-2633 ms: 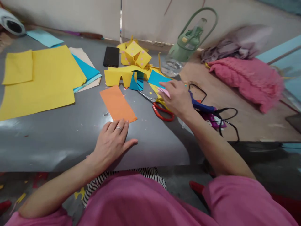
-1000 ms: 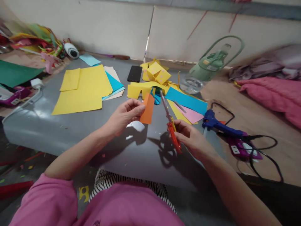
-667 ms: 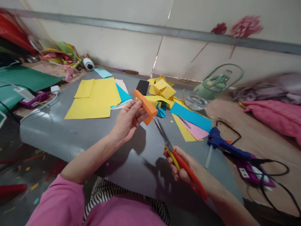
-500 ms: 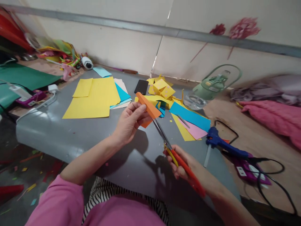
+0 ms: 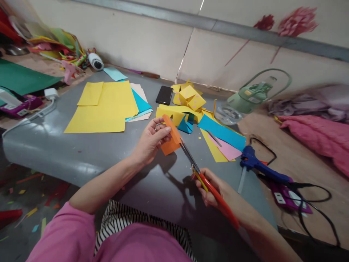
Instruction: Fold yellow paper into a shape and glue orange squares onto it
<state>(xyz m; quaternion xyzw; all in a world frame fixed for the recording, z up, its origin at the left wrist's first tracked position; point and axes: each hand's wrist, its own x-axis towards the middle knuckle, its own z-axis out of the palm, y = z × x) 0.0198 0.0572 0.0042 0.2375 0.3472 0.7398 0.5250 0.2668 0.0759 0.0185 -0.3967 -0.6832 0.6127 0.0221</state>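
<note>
The left hand (image 5: pixel 152 140) pinches the folded orange paper (image 5: pixel 175 135) above the middle of the grey table (image 5: pixel 103 154), well in from its near edge, while the right hand (image 5: pixel 214 185) is wrapped around the scissors (image 5: pixel 193 167), tips at the paper's edge. This looks like the cutting step; the next move seems to call for a steady fold and careful alignment.
</note>
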